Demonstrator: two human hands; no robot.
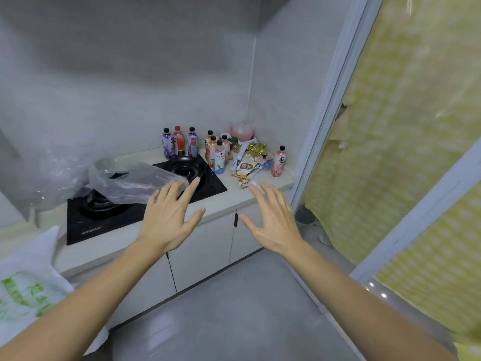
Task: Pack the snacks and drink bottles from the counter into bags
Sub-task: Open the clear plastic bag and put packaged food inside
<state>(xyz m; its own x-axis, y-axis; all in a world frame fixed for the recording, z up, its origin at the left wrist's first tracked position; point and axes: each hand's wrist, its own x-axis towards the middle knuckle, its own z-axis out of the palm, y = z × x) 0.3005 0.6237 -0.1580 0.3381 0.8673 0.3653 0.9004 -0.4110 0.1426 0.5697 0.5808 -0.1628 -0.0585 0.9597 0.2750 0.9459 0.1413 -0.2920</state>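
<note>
Snacks (248, 162) and drink bottles (216, 152) crowd the bench's (221, 204) far corner, unpacked. Nearest, both hands, left (169, 217) and right (273, 220), reach out spread and empty. A clear plastic bag (125, 183) lies over the stove; a careless reach could probably topple the bottles.

Bottles (193, 146) stand behind the stove (145, 204) — snack packets (248, 162) lie right of them, on the counter (260, 194).
</note>
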